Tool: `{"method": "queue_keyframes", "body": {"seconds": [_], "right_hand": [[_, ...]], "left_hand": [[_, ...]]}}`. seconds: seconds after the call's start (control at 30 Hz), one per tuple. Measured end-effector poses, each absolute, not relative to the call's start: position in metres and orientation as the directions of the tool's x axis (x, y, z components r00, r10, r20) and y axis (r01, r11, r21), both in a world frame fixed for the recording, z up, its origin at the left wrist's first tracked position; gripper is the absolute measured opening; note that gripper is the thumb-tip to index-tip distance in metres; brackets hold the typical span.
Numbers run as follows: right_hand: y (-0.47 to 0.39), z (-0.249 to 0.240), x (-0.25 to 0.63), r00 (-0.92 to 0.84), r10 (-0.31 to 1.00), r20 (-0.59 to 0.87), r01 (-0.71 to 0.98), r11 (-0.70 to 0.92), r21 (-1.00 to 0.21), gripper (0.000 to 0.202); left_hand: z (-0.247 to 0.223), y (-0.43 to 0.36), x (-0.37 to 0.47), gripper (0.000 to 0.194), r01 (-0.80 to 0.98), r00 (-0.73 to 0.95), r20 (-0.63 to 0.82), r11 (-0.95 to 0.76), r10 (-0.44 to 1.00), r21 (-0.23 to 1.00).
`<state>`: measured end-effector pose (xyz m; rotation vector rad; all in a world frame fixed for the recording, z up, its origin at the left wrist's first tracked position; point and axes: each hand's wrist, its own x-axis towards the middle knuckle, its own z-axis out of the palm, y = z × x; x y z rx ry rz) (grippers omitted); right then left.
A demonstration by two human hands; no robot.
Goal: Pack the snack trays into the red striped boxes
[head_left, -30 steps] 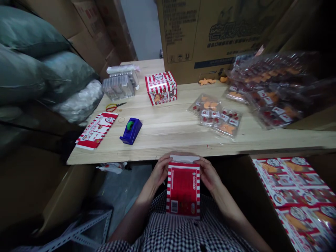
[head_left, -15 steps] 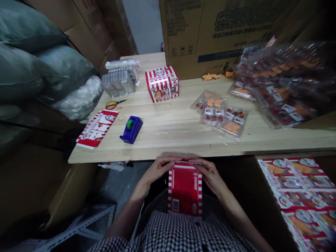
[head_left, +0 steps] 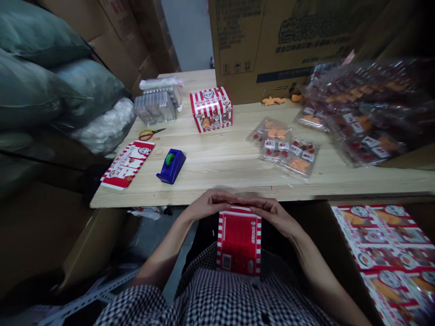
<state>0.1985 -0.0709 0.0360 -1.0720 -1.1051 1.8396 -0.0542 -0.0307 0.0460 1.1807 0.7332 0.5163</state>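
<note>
Striped red-and-white carton [head_left: 239, 242] gripped at top edge by left hand [head_left: 208, 204] and right hand [head_left: 276, 215], lower centre of frame; blue tape dispenser [head_left: 172, 169] seen left of centre.

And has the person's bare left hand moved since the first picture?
Yes: against the front edge of the pale wooden table, the bare left hand now sits higher in view.

2 hands [head_left: 205, 206] [head_left: 278, 216] close together, fingers [head_left: 224, 195] bent, forearms [head_left: 165, 246] spread

Tabletop box [head_left: 212, 110] reads “外卖”, carton [head_left: 246, 85] “口味” (both blurry).
</note>
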Motion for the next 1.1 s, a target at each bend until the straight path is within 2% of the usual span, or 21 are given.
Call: {"method": "queue_keyframes", "body": {"seconds": [0.2, 0.5, 0.77, 0.93, 1.1], "right_hand": [[-0.068, 0.033, 0.202, -0.408, 0.859, -0.308, -0.156, -0.398, -0.904, 0.032], [-0.055, 0.026, 0.202, -0.378, 0.88, -0.288, -0.062, -0.334, -0.94, 0.018], [-0.079, 0.025, 0.2, -0.371, 0.897, -0.24, 0.019, -0.252, -0.968, 0.03], [-0.091, 0.034, 0.205, -0.427, 0.893, -0.139, 0.066, -0.123, -0.99, 0.032], [-0.072, 0.05, 0.217, -0.575, 0.774, -0.263, 0.009, -0.315, -0.949, 0.035]], "left_hand": [[0.044, -0.031, -0.052, 0.033, 0.054, 0.641, -0.283, 0.325, 0.714, 0.944], [0.035, -0.029, -0.048, 0.028, 0.133, 0.623, -0.334, 0.324, 0.708, 0.937], [0.04, -0.051, -0.059, 0.032, 0.203, 0.629, -0.167, 0.047, 0.759, 0.978], [0.049, -0.067, -0.063, 0.033, 0.191, 0.596, -0.163, 0.059, 0.786, 0.98], [0.047, -0.065, -0.062, 0.031, 0.189, 0.581, -0.201, 0.11, 0.789, 0.976]]}}
